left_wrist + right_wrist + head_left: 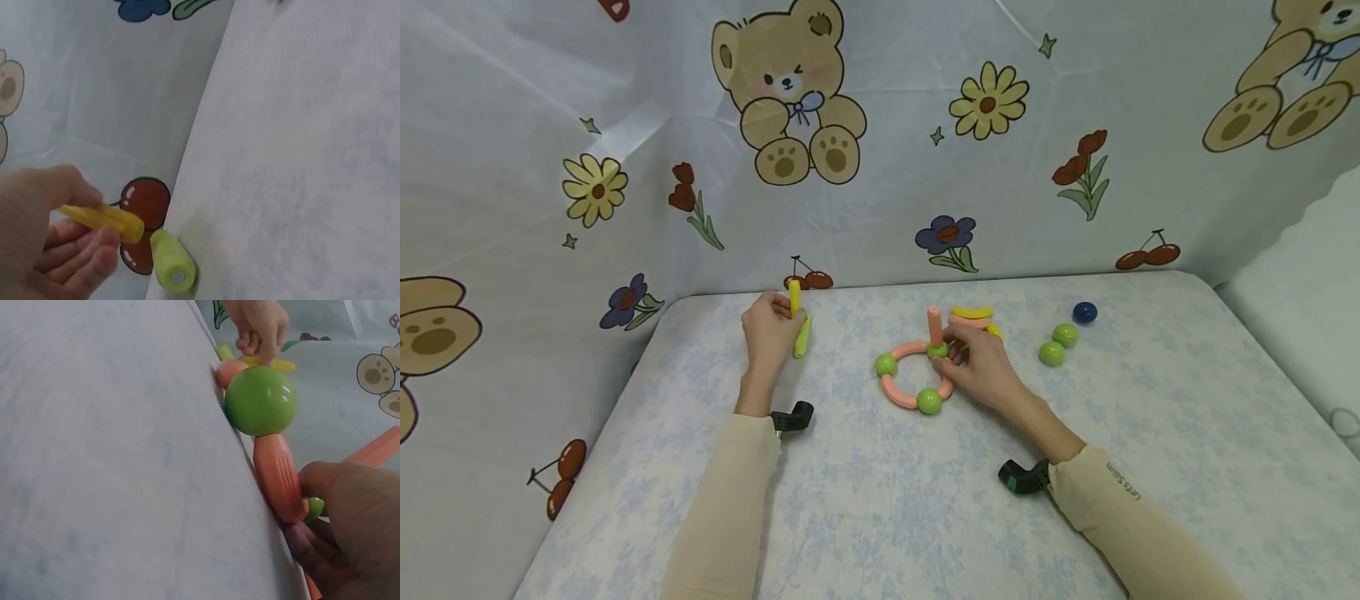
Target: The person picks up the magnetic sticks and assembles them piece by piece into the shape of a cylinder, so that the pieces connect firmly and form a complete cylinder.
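Observation:
My left hand (769,333) pinches a yellow stick (794,298) between thumb and fingers, holding it upright at the far left of the table. Just beside that hand lies a lime-green stick (802,337), with a silvery dot on its end in the left wrist view. Near the centre is a ring of curved orange rods (898,394) joined by green balls (929,401). A straight orange stick (935,327) rises from the ring's far-right ball. There my right hand (981,362) pinches the end of a curved orange rod (278,478), its fingers partly hiding the joint ball.
Behind the right hand lie a yellow curved piece (972,312) and an orange one. Farther right are a blue ball (1085,312) and two loose green balls (1052,354). A cloth (880,167) printed with bears and flowers hangs along the table's far edge.

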`<action>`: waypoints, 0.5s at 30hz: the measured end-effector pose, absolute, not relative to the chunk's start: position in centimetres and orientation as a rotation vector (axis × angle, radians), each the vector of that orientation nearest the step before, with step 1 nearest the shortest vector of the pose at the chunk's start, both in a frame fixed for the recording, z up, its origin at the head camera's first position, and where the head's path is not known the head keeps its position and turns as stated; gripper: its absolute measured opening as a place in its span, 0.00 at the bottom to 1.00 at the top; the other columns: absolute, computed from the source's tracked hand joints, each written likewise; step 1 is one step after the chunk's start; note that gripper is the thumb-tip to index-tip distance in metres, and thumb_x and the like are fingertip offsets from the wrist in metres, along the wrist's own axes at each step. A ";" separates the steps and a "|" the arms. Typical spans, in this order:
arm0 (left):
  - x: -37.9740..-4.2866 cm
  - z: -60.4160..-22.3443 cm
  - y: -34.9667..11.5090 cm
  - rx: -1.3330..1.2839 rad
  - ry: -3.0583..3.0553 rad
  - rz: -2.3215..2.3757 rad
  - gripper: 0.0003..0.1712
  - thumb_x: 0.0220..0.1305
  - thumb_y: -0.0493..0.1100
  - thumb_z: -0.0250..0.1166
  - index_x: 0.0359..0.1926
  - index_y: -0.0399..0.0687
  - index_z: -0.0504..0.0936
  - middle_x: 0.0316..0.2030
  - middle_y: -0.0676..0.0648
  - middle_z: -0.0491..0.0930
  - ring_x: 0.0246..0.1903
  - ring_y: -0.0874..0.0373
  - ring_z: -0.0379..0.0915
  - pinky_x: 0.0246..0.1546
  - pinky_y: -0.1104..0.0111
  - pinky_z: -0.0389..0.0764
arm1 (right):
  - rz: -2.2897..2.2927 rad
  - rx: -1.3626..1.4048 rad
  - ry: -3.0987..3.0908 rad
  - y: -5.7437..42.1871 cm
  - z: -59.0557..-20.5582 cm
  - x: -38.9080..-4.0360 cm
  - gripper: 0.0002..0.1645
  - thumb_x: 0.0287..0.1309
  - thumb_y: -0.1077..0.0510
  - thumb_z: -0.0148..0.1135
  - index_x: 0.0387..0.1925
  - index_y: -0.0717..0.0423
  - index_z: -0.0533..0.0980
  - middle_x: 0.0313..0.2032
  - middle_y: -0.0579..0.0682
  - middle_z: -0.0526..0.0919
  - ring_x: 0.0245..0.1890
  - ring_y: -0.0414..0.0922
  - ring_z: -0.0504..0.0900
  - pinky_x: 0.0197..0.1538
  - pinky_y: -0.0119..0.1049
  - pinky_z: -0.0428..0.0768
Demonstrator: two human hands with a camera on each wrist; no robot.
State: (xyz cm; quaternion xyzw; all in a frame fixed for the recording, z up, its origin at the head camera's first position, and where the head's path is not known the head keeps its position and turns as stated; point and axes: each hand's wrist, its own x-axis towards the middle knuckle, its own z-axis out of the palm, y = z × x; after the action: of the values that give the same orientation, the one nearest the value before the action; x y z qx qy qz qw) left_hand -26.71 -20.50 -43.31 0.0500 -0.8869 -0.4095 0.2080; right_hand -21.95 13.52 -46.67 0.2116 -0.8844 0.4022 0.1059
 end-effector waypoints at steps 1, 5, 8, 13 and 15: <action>-26.7 -43.1 -20.1 0.080 -2.443 -1.182 0.11 0.63 0.36 0.72 0.43 0.34 0.82 0.36 0.37 0.85 0.35 0.46 0.82 0.38 0.67 0.80 | 1.183 0.622 -2.602 13.6 -46.7 -21.9 0.18 0.59 0.62 0.77 0.51 0.59 0.83 0.38 0.53 0.87 0.35 0.47 0.85 0.41 0.44 0.85; -26.4 -42.1 -18.6 -0.134 -2.420 -1.336 0.13 0.63 0.36 0.74 0.46 0.36 0.82 0.39 0.38 0.86 0.35 0.50 0.83 0.36 0.79 0.79 | 1.185 0.611 -2.599 13.6 -46.6 -21.9 0.18 0.59 0.63 0.77 0.51 0.60 0.83 0.39 0.54 0.87 0.35 0.47 0.85 0.41 0.44 0.85; -26.3 -41.8 -17.8 -0.252 -2.435 -1.461 0.14 0.64 0.36 0.75 0.48 0.38 0.82 0.41 0.39 0.86 0.37 0.53 0.83 0.37 0.78 0.81 | 1.182 0.569 -2.598 13.6 -46.6 -21.9 0.18 0.59 0.63 0.77 0.50 0.61 0.83 0.39 0.55 0.87 0.34 0.47 0.85 0.40 0.42 0.85; -25.9 -41.7 -16.4 -0.465 -2.452 -1.553 0.14 0.65 0.37 0.76 0.49 0.43 0.83 0.42 0.42 0.87 0.39 0.54 0.84 0.40 0.74 0.83 | 1.179 0.486 -2.591 13.7 -46.7 -21.9 0.18 0.59 0.62 0.77 0.50 0.62 0.82 0.39 0.57 0.88 0.33 0.47 0.86 0.38 0.38 0.84; -25.7 -41.7 -15.8 -0.561 -2.466 -1.549 0.13 0.65 0.38 0.76 0.48 0.46 0.83 0.42 0.44 0.88 0.40 0.55 0.84 0.42 0.70 0.84 | 1.189 0.475 -2.594 13.7 -46.8 -21.8 0.20 0.59 0.62 0.77 0.51 0.63 0.82 0.41 0.58 0.88 0.34 0.47 0.86 0.38 0.38 0.84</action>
State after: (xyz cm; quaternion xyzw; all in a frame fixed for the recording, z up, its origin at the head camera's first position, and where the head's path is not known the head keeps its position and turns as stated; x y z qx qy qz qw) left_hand -25.68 -15.80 -41.68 -0.1885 -0.8282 -0.5204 0.0880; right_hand -21.79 13.65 -46.76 0.1631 -0.8897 0.4079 0.1243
